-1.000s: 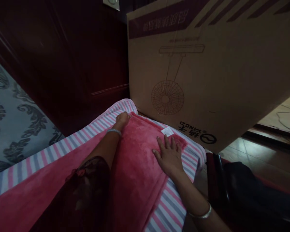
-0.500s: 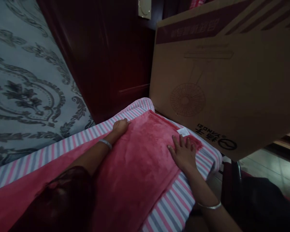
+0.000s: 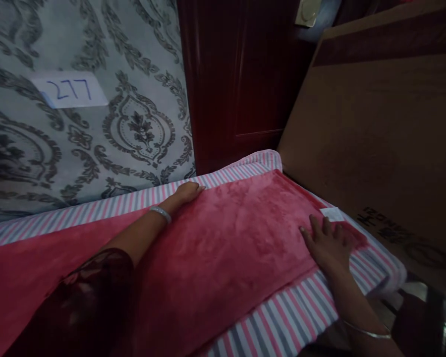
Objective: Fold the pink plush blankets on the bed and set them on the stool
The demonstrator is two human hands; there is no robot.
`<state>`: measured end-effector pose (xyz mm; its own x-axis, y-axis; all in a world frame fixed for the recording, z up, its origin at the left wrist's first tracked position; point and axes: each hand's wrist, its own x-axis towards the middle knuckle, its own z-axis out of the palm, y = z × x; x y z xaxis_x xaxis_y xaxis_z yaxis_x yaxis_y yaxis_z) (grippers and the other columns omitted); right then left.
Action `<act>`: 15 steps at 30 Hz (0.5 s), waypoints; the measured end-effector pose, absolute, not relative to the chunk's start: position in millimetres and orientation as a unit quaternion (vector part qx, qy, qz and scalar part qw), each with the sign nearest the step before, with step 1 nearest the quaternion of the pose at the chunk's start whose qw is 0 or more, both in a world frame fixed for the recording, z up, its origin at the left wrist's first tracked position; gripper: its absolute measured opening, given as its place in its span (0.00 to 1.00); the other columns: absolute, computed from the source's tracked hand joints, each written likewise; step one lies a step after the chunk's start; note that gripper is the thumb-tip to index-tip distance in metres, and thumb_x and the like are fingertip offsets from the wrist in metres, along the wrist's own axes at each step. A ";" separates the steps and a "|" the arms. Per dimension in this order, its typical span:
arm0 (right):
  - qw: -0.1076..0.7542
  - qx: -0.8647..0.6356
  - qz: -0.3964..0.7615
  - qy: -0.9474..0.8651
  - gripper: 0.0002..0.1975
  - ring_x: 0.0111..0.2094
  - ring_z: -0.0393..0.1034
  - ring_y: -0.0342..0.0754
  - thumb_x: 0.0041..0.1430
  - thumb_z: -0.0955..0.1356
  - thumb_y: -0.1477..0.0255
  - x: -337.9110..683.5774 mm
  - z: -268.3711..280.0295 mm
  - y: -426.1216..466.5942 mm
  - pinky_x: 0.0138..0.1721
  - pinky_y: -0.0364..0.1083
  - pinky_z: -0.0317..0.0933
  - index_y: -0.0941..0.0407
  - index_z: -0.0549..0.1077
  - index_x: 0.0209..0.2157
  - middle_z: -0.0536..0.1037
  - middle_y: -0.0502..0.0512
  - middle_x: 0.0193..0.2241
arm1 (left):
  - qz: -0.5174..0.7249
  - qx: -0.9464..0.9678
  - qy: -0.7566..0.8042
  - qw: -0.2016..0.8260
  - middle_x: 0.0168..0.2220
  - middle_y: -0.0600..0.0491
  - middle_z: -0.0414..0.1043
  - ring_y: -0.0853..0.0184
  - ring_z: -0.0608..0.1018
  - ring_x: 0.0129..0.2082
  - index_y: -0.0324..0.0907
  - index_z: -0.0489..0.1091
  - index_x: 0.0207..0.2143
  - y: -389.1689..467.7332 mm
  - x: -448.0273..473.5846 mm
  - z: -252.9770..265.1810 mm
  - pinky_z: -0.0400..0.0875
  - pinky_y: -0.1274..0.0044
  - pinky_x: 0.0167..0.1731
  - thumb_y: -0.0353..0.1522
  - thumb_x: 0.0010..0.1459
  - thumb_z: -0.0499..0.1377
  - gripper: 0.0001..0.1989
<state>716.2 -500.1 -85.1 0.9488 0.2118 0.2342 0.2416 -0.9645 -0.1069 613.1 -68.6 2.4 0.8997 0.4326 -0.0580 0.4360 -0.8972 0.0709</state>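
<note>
A red plush blanket lies spread along a surface covered in pink, grey and white striped cloth. At the blanket's far edge, my left hand has its fingers curled together on the fabric. My right hand rests flat near the right end of the blanket, its fingers spread. Just beyond those fingertips is a small white label at the blanket's right edge. My left forearm crosses over the blanket and hides part of it.
Patterned wallpaper with a paper marked 277 rises behind the surface at left. Beside it stands a dark red door. A large cardboard box leans close along the right end.
The view has swung left, bringing the numbered paper into sight and shifting the box rightward. Both hands keep about the same places on the blanket.
</note>
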 end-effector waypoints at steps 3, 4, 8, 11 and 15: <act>0.075 -0.983 -0.121 -0.118 0.37 0.68 0.48 0.73 0.69 0.49 0.51 716.7 -87.0 -501.5 0.63 0.71 0.44 0.55 0.61 0.69 0.58 0.67 0.70 | -0.007 0.971 0.235 0.028 0.52 0.41 0.79 0.53 0.77 0.56 0.41 0.78 0.47 -66.3 590.0 -2.8 0.69 0.70 0.54 0.45 0.71 0.46 0.25; 0.078 -0.982 -0.122 -0.119 0.37 0.68 0.49 0.73 0.69 0.49 0.51 716.5 -87.1 -501.9 0.63 0.72 0.45 0.55 0.61 0.69 0.58 0.67 0.69 | 0.000 0.971 0.240 0.026 0.52 0.40 0.79 0.53 0.77 0.56 0.41 0.78 0.48 -68.4 587.1 -4.3 0.68 0.69 0.55 0.44 0.71 0.46 0.25; 0.094 -0.980 -0.123 -0.126 0.37 0.68 0.48 0.74 0.68 0.50 0.51 713.3 -84.8 -501.7 0.61 0.74 0.48 0.55 0.61 0.69 0.59 0.69 0.68 | 0.012 0.969 0.247 0.028 0.52 0.38 0.78 0.53 0.77 0.56 0.37 0.76 0.51 -77.1 585.5 -3.9 0.68 0.68 0.55 0.41 0.72 0.44 0.25; 0.101 -0.978 -0.123 -0.137 0.37 0.68 0.49 0.75 0.68 0.51 0.51 711.6 -83.2 -502.5 0.60 0.74 0.49 0.57 0.61 0.69 0.59 0.72 0.68 | 0.003 0.971 0.235 0.038 0.53 0.39 0.77 0.55 0.77 0.57 0.37 0.77 0.50 -71.8 577.2 2.7 0.68 0.71 0.54 0.42 0.72 0.43 0.27; 0.089 -0.974 -0.121 -0.167 0.39 0.66 0.52 0.79 0.67 0.50 0.51 719.6 -89.8 -514.4 0.57 0.77 0.52 0.60 0.59 0.70 0.59 0.76 0.67 | -0.032 0.970 0.235 0.053 0.51 0.42 0.79 0.58 0.79 0.53 0.38 0.79 0.47 -43.6 538.4 12.6 0.70 0.75 0.49 0.44 0.73 0.42 0.29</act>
